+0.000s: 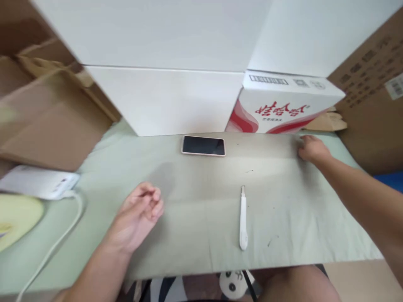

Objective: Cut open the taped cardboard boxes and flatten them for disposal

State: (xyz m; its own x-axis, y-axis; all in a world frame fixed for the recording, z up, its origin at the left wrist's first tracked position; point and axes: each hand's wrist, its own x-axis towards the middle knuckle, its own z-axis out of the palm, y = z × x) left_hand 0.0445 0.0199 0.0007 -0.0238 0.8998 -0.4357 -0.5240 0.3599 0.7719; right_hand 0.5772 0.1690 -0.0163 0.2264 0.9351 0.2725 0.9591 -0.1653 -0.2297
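My left hand hovers over the left part of the cloth-covered table, palm turned inward, fingers curled in toward the thumb. Nothing shows between those fingers. At the far right of the table my right hand is stretched out near the lower right corner of a white and red printed carton. Its fingers are bent together, and whatever they pinch, if anything, is too small to make out. Between the hands lies a slim white craft knife, its narrow metal tip pointing away from me. A phone with a dark screen lies behind it.
Large white panels or boxes stand along the back. Brown cardboard leans at the left, and a tall printed carton stands at the right. A white device with a cable and a yellow object lie left.
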